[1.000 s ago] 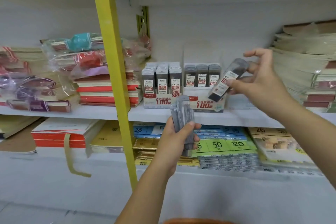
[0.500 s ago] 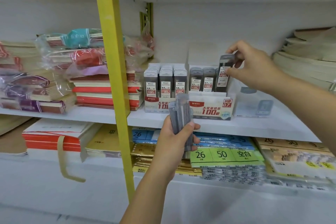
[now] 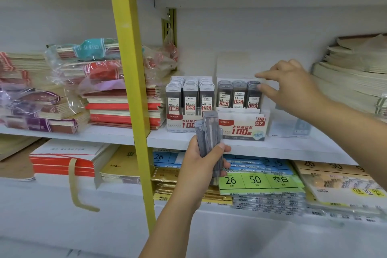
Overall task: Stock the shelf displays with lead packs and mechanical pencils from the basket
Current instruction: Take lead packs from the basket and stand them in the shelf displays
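Right hand (image 3: 293, 88): fingers stretched out and loosely apart, holding nothing that shows. The forefinger reaches over the rightmost 0.7 pack (image 3: 253, 95) and the thumb tip sits at that pack's top edge; blur hides whether it touches. Judgement: you reach in from above because the packs stand upright in tight columns, so the top edge is the only place to seat or square one. Left hand (image 3: 201, 165): fingers and thumb wrapped round a bundle of spare lead packs (image 3: 209, 132), held upright just in front of the shelf (image 3: 293, 148), close to the boxes. That makes it a short reach for the other hand to draw the next one. The 0.7 display box (image 3: 243, 126) shows three dark columns, front row filled. The 0.5 display box (image 3: 180, 125) stands touching it on the left, also filled across the front. A yellow upright (image 3: 129, 69) crosses the view left of the boxes, with wrapped notebook stacks (image 3: 100, 90) beyond it. Basket and mechanical pencils are not in view. Lead stocking looks partly done, given the bundle in hand.
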A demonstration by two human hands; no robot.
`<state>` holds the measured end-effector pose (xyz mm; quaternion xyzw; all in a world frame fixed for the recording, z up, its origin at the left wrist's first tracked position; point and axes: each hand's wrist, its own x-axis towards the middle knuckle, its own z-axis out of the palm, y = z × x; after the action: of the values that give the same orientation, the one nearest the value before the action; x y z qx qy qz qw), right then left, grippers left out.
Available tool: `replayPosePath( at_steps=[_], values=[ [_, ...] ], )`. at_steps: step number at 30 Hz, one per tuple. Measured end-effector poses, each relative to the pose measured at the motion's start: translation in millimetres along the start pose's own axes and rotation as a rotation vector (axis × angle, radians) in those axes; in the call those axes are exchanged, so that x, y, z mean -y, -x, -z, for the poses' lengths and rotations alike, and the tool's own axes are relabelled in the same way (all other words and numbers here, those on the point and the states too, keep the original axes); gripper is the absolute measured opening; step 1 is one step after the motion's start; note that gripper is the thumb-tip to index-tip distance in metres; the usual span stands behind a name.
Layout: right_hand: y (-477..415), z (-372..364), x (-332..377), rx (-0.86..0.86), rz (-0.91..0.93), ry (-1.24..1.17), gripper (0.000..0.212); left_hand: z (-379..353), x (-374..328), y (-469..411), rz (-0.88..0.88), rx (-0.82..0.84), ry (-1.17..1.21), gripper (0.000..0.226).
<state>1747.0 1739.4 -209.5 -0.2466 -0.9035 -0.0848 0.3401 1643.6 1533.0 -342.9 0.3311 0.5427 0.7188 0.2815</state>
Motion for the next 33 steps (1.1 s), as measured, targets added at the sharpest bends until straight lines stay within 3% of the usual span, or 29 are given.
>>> replayPosePath(
  at_steps=[4, 8, 12, 19, 22, 25, 28, 33],
  values=[
    [26, 10, 33, -0.146, 0.094, -0.195, 0.025, -1, -6, 5, -0.001, 0.029, -0.016, 0.021],
    [54, 7, 77, 0.263, 0.019, -0.748, 0.025, -1, -10, 9, -0.037, 0.063, -0.040, 0.024],
    [58, 2, 82, 0.360, -0.098, -1.043, 0.022, 2, -11, 13, -0.067, 0.089, -0.086, 0.025],
    [53, 13, 67, 0.364, -0.152, -1.161, 0.007, 19, -15, 17, -0.059, 0.067, -0.081, 0.032],
    [57, 10, 67, 0.380, -0.136, -1.057, 0.015, 23, -10, 16, -0.030, 0.035, -0.070, 0.037],
    [61, 5, 68, 0.355, -0.160, -1.117, 0.024, 22, -6, 12, -0.010, -0.040, -0.053, 0.048],
    [64, 1, 69, 0.332, -0.202, -1.205, 0.025, 21, -4, 11, -0.028, -0.038, -0.069, 0.046],
    [63, -1, 71, 0.317, -0.190, -1.129, 0.021, 20, -3, 10, -0.043, -0.031, -0.089, 0.038]
  ],
)
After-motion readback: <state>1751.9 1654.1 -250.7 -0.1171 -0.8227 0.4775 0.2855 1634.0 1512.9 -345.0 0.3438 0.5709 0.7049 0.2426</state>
